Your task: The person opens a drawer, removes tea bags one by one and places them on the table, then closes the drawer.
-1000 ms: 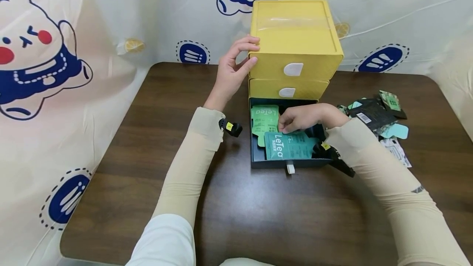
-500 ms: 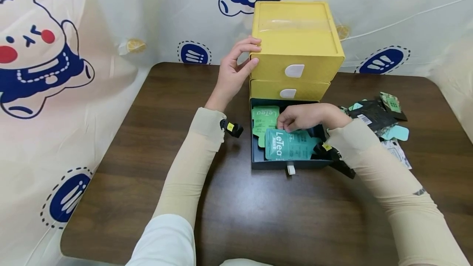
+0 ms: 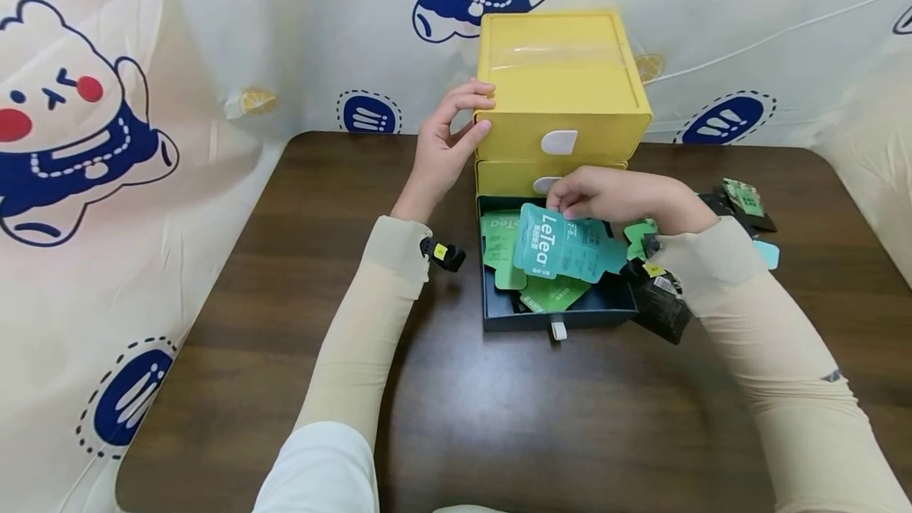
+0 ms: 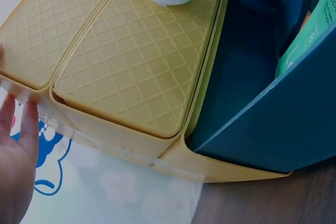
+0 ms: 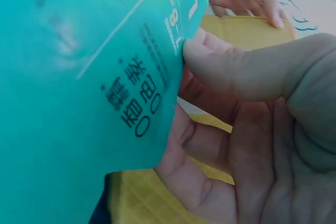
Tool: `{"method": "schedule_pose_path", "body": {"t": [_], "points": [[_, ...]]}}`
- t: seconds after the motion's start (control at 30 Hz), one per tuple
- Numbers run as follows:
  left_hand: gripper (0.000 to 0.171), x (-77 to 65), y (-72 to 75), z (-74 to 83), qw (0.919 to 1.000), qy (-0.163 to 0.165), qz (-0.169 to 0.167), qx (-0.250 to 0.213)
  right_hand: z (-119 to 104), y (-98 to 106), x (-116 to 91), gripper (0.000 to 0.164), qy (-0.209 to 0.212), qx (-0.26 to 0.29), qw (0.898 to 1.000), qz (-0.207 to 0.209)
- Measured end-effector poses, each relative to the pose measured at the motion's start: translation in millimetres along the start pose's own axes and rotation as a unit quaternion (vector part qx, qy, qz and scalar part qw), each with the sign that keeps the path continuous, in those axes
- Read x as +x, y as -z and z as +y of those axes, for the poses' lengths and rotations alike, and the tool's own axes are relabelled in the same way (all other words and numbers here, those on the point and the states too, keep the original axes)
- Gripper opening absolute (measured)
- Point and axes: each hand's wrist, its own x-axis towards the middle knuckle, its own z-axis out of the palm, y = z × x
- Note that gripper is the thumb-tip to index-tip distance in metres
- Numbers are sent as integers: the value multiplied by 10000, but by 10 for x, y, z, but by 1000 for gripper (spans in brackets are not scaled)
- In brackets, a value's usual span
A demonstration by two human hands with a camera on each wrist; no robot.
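Observation:
My right hand (image 3: 620,198) pinches a teal "LeTea" sachet (image 3: 566,248) between thumb and fingers, holding it by its edge above the pulled-out dark blue drawer (image 3: 591,321). The right wrist view shows the thumb (image 5: 236,72) pressed on the sachet's near face. Green sachets (image 3: 552,297) lie in the drawer beneath it. My left hand (image 3: 440,153) touches the left side of the yellow drawer unit (image 3: 563,66) near its top front corner, its fingers (image 4: 29,124) fairly straight in the left wrist view.
Right of the unit lies a loose pile of packets, partly hidden by my right arm, including a green-and-black packet (image 3: 744,198). A black packet (image 3: 663,311) lies beside the drawer's right edge. The brown table (image 3: 484,418) extends toward me; a printed white curtain (image 3: 271,30) hangs behind.
My right hand has lifted the teal sachet up out of the drawer, uncovering a green sachet below. The left hand stays at the unit's side.

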Motion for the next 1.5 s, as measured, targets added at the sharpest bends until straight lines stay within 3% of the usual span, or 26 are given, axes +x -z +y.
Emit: {"method": "schedule_pose_path", "body": {"t": [0.23,0.4,0.6,0.9,1.13,1.27,1.5], "points": [[19,-12,19,-1,10000,8,37,-10,-35,205,-240,11,-114,-176,9990,384],[18,-8,20,-4,10000,-30,35,-17,89,292,-518,10,-297,25,9984,485],[19,-7,3,-9,10000,49,4,-72,364,255,-895,15,-550,204,9955,745],[18,-7,0,-10,10000,-28,2,-38,809,69,-1359,14,-1341,569,9846,962],[18,-2,10,-28,10000,-17,16,-96,1024,-75,-1520,16,-1740,722,9779,902],[18,-2,-6,-36,9999,-11,-53,-145,1113,-200,-1584,13,-1652,754,9795,867],[19,-8,25,-10,9997,182,-25,-129,1128,-344,-1520,13,-1969,461,9721,1191]]}}
